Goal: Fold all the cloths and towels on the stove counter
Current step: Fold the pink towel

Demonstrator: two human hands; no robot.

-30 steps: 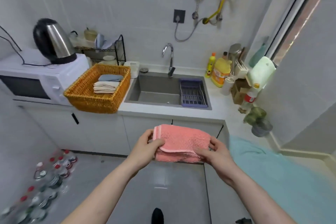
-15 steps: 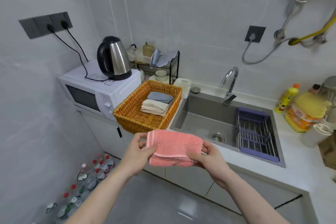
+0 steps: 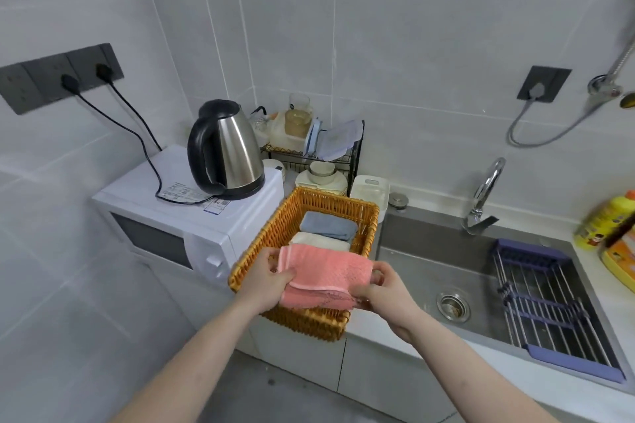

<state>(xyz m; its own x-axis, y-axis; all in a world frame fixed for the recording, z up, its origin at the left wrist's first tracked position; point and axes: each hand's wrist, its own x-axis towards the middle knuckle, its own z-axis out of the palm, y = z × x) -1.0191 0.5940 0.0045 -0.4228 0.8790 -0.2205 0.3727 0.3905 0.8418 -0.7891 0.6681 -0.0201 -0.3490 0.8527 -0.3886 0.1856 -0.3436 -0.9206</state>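
folded pink towel point(image 3: 324, 273) between left hand point(image 3: 271, 280), right hand point(image 3: 381, 292), grip at each end

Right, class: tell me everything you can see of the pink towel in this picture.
The pink towel is folded into a thick rectangle of waffle-textured cloth with a smooth hemmed band along one edge. The left hand and right hand each grip an end, holding it level over the near part of the wicker basket.
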